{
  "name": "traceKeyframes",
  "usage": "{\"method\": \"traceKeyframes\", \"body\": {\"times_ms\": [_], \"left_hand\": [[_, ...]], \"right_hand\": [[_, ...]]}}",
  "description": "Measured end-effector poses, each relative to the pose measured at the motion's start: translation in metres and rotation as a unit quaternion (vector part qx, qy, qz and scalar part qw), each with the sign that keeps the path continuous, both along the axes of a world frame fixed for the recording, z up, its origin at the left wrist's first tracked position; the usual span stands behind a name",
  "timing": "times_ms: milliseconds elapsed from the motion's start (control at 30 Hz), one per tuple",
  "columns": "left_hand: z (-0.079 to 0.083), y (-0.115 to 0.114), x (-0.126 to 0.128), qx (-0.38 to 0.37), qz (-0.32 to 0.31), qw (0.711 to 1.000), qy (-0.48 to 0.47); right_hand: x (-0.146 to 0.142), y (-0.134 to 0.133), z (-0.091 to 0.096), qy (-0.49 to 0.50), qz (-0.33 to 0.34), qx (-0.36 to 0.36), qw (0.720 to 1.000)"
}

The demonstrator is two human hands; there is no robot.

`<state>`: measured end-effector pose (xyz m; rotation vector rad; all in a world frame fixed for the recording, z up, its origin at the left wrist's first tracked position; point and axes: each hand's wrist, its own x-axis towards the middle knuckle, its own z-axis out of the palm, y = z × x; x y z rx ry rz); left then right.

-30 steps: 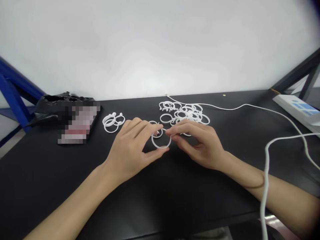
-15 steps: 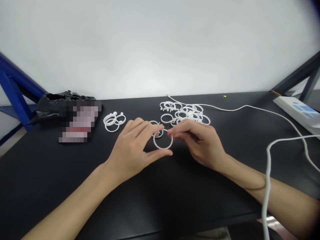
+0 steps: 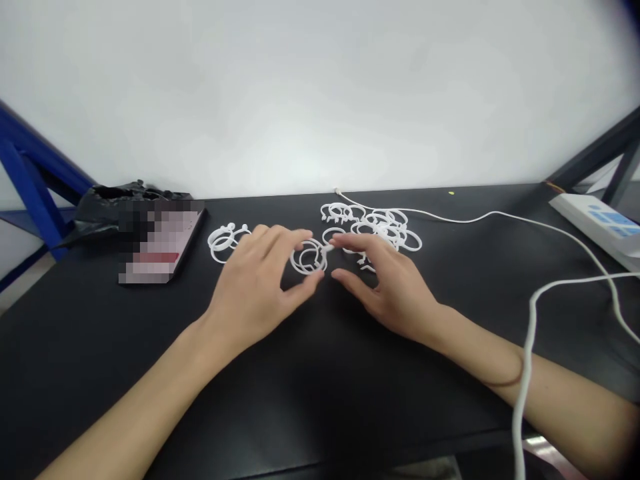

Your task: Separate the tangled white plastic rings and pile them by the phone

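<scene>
Two or so white plastic rings (image 3: pixel 294 265) with small knobs or hooks overlap on the black table, between my hands. My left hand (image 3: pixel 257 277) curves around their left side, thumb and index finger spread apart at the edges of the rings. My right hand (image 3: pixel 393 283) is at their right, its index fingertip close to a knob and its thumb apart below; whether the fingertip touches is unclear. Behind the right hand lies a loose pile of similar white rings (image 3: pixel 413 240). A smaller group of rings (image 3: pixel 219 252) lies left of my left hand, partly hidden by it.
At the left are a flat item with a blurred-out surface (image 3: pixel 163 243) and a crumpled black plastic bag (image 3: pixel 95 210). A white cable (image 3: pixel 463 220) crosses the black table (image 3: pixel 280 407); another hangs over my right forearm. A white device (image 3: pixel 600 217) stands far right.
The ring held between my hands has moved away from me and down onto the other one. Both hands have loosened, and my right thumb and index finger have parted.
</scene>
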<state>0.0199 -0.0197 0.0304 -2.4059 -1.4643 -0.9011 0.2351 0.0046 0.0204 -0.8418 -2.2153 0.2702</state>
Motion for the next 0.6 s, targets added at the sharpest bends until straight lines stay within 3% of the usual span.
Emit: {"method": "traceKeyframes", "body": {"times_ms": [133,233,333,500,600], "left_hand": [[-0.004,0.018,-0.026,-0.018,0.127,0.992,0.009],[-0.009,0.027,-0.049,0.018,0.179,0.983,0.026],[-0.013,0.029,-0.062,-0.018,0.212,0.977,0.034],[-0.010,0.028,-0.054,-0.044,0.235,0.970,0.032],[-0.007,0.023,-0.037,-0.047,0.149,0.987,0.029]], "right_hand": [[-0.002,0.002,-0.003,-0.131,0.028,0.058,0.989],[-0.003,0.003,-0.008,-0.193,0.040,0.077,0.977],[-0.003,0.003,-0.011,-0.210,0.044,0.082,0.973],[-0.002,0.004,-0.008,-0.211,0.048,0.064,0.974],[-0.001,0.005,-0.007,-0.209,0.062,0.059,0.974]]}}
